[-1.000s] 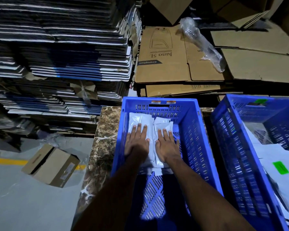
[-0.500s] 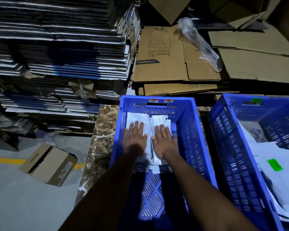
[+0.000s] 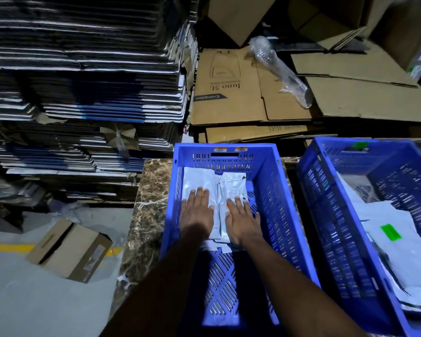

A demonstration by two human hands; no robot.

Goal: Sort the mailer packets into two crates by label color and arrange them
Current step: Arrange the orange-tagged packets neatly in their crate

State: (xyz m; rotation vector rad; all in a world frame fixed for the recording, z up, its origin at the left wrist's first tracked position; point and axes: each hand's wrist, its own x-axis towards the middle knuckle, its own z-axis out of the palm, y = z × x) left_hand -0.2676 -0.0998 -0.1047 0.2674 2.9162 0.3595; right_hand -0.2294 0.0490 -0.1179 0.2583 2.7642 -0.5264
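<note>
While both arms reach into the left crate (image 3: pixel 289 215), a blue plastic box with slotted walls and a lattice floor, the left hand (image 3: pixel 197 210) lies flat with straight fingers on a smooth white mailer packet (image 3: pixel 197 178), holding nothing. Just beside it, the right hand (image 3: pixel 241 218) presses flat and released on a second, crinkled white packet (image 3: pixel 231 184) with a small orange mark showing near the fingers. Both packets sit at the far end of this crate, which stands on a mottled brown stone slab (image 3: pixel 146 215). Close to its right, the right crate (image 3: pixel 326 203) holds more white packets, one with a green label (image 3: pixel 390 232). Flattened cardboard (image 3: pixel 229 93) is stacked behind.
</note>
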